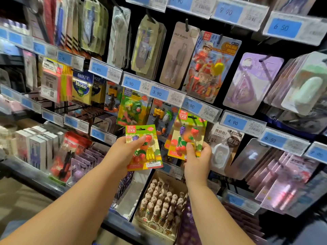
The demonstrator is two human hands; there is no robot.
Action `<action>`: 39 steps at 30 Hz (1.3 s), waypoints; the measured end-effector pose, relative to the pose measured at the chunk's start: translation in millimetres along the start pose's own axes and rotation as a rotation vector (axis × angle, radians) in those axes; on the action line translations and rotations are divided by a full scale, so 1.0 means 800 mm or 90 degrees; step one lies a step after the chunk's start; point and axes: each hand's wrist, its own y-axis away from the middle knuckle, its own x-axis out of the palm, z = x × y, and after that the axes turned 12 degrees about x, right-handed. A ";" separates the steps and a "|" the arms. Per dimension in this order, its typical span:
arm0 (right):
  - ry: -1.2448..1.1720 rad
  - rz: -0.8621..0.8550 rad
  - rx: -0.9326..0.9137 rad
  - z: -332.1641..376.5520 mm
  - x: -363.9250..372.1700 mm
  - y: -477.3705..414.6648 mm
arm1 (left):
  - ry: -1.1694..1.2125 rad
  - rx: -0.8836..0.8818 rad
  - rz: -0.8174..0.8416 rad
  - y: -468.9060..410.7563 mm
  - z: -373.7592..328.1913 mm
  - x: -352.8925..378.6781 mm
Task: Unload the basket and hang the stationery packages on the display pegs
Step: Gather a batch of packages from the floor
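Note:
My left hand (126,150) grips a fruit eraser package (146,156) with a green and red header, held upright in front of the display. A second fruit eraser package (187,131) is held at its lower edge by my right hand (198,156), thumb on the front. Its hang hole sits at a black peg (192,117) under the 3.90 price tag (192,105). More eraser packs (134,106) hang on pegs just left of it. The basket is out of view.
Price tag rails run diagonally across the display, with blister packs of pens and correction tape hanging above and to the right. An open carton of small figure erasers (159,206) stands on the shelf below my hands. Boxed items (37,149) and sticky notes (82,89) are on the left.

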 end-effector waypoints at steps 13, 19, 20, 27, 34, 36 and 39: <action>0.195 0.061 0.113 0.011 0.005 -0.019 | -0.011 -0.016 0.029 0.001 0.007 0.006; 0.330 0.031 0.065 0.026 -0.003 -0.009 | 0.007 -0.006 0.014 -0.001 0.004 0.010; 0.326 0.009 0.049 0.028 -0.003 -0.007 | 0.008 -0.008 0.013 0.000 0.004 0.011; 0.278 0.078 -0.121 0.036 -0.005 0.022 | 0.024 0.007 0.019 0.004 0.004 0.019; 0.149 0.378 0.100 0.022 0.011 0.030 | 0.014 0.030 0.045 0.004 0.008 0.020; 0.106 0.368 0.081 0.019 0.011 0.030 | 0.013 0.015 0.073 0.001 0.011 0.021; 0.057 0.313 0.041 0.017 0.006 0.028 | 0.001 -0.003 0.127 0.000 0.012 0.027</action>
